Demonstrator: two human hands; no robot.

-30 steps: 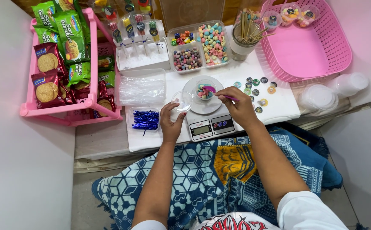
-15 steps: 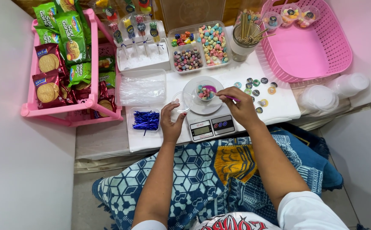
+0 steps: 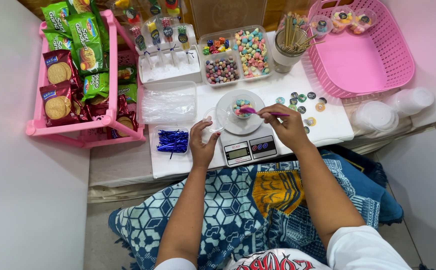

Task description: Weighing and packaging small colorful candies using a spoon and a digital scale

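White low tabletop (image 3: 328,131), crowded. Small digital kitchen scale (image 3: 245,145) sits centre front, with a little clear plastic cup of pastel candies (image 3: 241,106) on its round pan, seemingly for weighing. Right hand (image 3: 284,126) is pinched closed on a thin purple plastic spoon (image 3: 268,113), bowl end at the cup. Left hand (image 3: 203,145) is loosely curled, fingertips on a clear round lid (image 3: 212,119) just left of the pan. Hands apart. Candy trays (image 3: 235,54) behind, within reach; pink plastic basket (image 3: 363,60) far right; pink snack rack (image 3: 73,75) left.
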